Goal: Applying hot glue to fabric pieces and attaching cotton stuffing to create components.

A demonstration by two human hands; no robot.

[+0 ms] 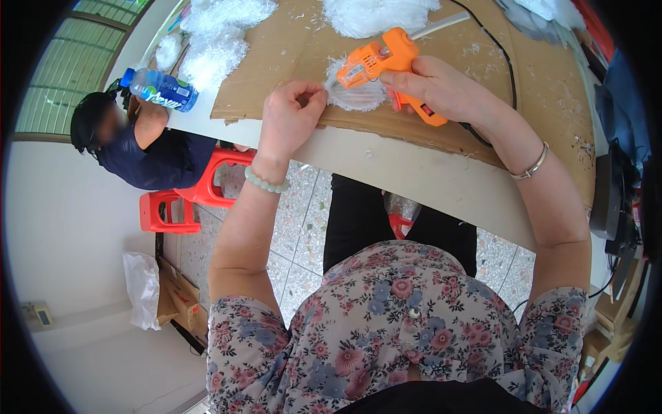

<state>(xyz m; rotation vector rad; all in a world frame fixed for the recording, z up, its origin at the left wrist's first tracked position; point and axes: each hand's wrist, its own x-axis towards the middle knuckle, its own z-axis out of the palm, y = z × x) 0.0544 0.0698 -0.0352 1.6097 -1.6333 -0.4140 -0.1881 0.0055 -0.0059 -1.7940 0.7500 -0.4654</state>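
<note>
My right hand is wrapped round the handle of an orange hot glue gun, with a glue stick jutting from its back. The gun's front end points left, over a small white fringed piece that lies on the cardboard. My left hand is closed in a pinch at the left edge of that piece. What sits between those fingertips, if anything, is too small to make out. The gun covers part of the white piece.
A cardboard sheet with white scraps covers much of the table. White fluffy heaps lie at the far side. A black cord curves along the right. At left, a blue bottle stands near a seated person and red stools.
</note>
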